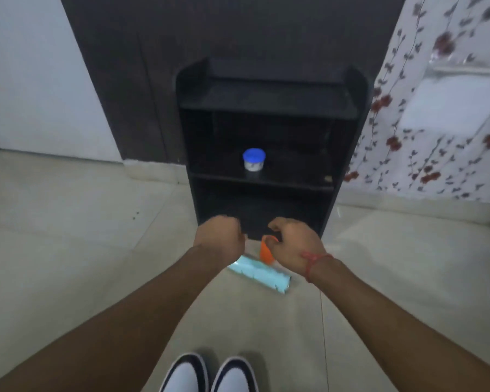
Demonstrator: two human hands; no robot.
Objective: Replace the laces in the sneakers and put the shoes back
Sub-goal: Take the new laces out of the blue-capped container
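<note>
While you stand before the rack point(269, 114), items run left to right: left hand point(219, 236), fisted, seemingly empty; sneakers point(208, 373) at your feet, laces unseen; blue packet point(259, 274) on floor, likely the new laces; orange loop point(266, 251), pinched in your right hand point(294, 241), perhaps a lace.

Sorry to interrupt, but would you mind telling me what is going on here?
A person stands over a pair of sneakers on the floor, facing a dark shoe rack. The right hand grips an orange lace; the left hand is curled in a fist, seemingly empty. A light blue packet lies on the floor, and a blue-lidded jar sits on the rack.
</note>
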